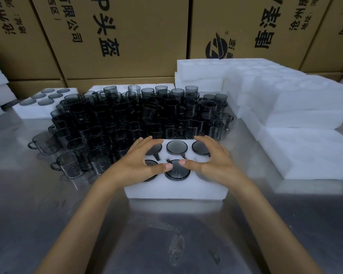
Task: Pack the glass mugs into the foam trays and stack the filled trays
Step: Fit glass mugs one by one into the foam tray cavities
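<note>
Brushed steel table (48, 204) is seen nearest, reflective and scuffed, with a white foam tray (174, 189) set on it. Over the tray's seated mugs the left hand (141, 161) and right hand (212, 157) are spread, fingers lightly bent, apparently gripping nothing. Loose glass mugs (139, 115) are crowded behind, spare foam trays (297, 107) stacked rightward, printed cartons (115, 36) walling the back.
</note>
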A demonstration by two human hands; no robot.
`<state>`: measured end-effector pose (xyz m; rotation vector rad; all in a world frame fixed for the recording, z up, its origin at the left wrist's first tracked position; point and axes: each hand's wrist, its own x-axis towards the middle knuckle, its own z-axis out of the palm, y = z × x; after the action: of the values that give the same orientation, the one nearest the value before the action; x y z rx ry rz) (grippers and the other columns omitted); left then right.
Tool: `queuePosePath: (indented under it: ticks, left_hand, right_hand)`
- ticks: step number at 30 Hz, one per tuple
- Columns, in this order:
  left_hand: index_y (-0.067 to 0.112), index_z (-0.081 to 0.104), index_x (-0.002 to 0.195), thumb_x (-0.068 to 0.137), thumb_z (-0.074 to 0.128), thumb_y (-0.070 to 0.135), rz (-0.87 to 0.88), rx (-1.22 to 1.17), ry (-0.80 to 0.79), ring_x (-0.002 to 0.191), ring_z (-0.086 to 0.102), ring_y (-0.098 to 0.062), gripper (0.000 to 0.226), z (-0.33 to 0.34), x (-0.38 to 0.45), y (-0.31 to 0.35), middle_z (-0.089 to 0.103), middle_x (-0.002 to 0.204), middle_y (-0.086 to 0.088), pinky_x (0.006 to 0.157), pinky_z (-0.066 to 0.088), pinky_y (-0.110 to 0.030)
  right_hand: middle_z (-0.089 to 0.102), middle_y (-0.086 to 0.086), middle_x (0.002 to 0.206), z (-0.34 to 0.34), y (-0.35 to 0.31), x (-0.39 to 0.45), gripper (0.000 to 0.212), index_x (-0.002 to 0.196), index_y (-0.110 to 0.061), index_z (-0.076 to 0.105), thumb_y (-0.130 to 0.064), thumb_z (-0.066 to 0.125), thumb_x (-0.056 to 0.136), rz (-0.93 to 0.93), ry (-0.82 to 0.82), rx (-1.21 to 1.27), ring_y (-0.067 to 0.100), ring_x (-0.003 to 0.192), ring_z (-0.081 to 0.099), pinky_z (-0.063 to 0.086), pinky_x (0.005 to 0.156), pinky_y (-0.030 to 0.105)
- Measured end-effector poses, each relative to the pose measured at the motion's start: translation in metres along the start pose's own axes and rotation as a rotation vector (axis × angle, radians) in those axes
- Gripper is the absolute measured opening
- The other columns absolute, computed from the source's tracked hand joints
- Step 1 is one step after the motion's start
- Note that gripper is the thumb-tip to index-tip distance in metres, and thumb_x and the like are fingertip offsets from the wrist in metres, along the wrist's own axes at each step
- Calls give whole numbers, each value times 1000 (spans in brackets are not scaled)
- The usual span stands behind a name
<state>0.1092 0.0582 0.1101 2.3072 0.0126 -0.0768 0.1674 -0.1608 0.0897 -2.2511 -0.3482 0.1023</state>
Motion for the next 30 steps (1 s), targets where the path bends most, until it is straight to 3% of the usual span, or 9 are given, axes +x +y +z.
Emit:
queuePosePath:
  ticks: [4, 7, 10, 13, 16, 19, 23, 27, 30]
  left_hand:
    - [35, 59, 127, 91, 66, 36, 102, -126, 293, 124, 50, -4, 37, -20, -3, -6, 58, 128, 16, 108, 41, -36]
    - [26, 62, 117, 89, 51, -3, 34, 98, 484, 121, 48, -19, 42, -43, -4, -23, 56, 119, 4, 107, 40, -44]
    - [28, 52, 114, 85, 54, 1, -180, 263, 353, 112, 31, -21, 40, -61, -8, -43, 41, 117, -3, 97, 31, -34]
    - [30, 48, 108, 82, 66, 17, -330, 447, 248, 101, 18, -15, 33, -66, -11, -53, 27, 106, 2, 94, 27, -33]
    - [26, 53, 95, 80, 72, 17, -324, 493, 291, 105, 24, -20, 26, -63, -13, -53, 28, 106, 0, 95, 31, -33]
    - [22, 58, 79, 79, 71, 10, -289, 447, 381, 111, 34, -29, 18, -61, -14, -48, 34, 105, -3, 89, 32, -32]
    - [18, 60, 71, 76, 71, 10, -256, 289, 598, 92, 58, -35, 15, -64, -15, -39, 60, 93, -10, 74, 45, -36]
    - [21, 60, 79, 80, 73, 19, -155, 183, 838, 86, 57, -26, 13, -63, -14, -30, 63, 96, -5, 72, 42, -34]
    - [24, 58, 84, 83, 74, 23, 22, 42, 877, 88, 54, -21, 16, -56, -12, -19, 59, 100, 2, 72, 39, -31]
  right_hand:
    - [53, -21, 134, -6, 5, 4, 59, 123, -48, 57, -59, 78, 70, 32, 51, 391, -5, 122, 49, 43, 94, 17]
    - [62, -21, 122, -11, 10, 9, 34, 115, -38, 65, -45, 74, 83, 73, 144, 573, -12, 107, 56, 42, 82, 10]
    - [65, -20, 110, -12, 11, 9, 24, 111, -34, 68, -36, 71, 88, 100, 160, 628, -25, 77, 56, 40, 59, -1]
    - [65, -22, 107, -10, 9, 8, 22, 112, -35, 68, -35, 69, 89, 111, 146, 629, -22, 81, 57, 41, 66, 5]
    - [65, -21, 110, -9, 8, 7, 21, 112, -34, 67, -34, 68, 90, 117, 157, 611, -13, 97, 55, 39, 75, 13]
    - [65, -17, 114, -8, 7, 6, 20, 111, -33, 68, -34, 67, 91, 124, 162, 594, -8, 104, 54, 40, 78, 15]
    - [65, -16, 113, -10, 6, 6, 15, 107, -30, 70, -31, 65, 93, 136, 160, 607, -9, 100, 53, 39, 75, 14]
    - [67, -17, 108, -10, 4, 5, 14, 106, -30, 70, -29, 64, 94, 131, 166, 621, -11, 95, 54, 39, 72, 12]
    - [67, -18, 105, -9, 3, 5, 11, 103, -30, 70, -29, 64, 94, 122, 185, 601, -5, 100, 57, 40, 73, 13]
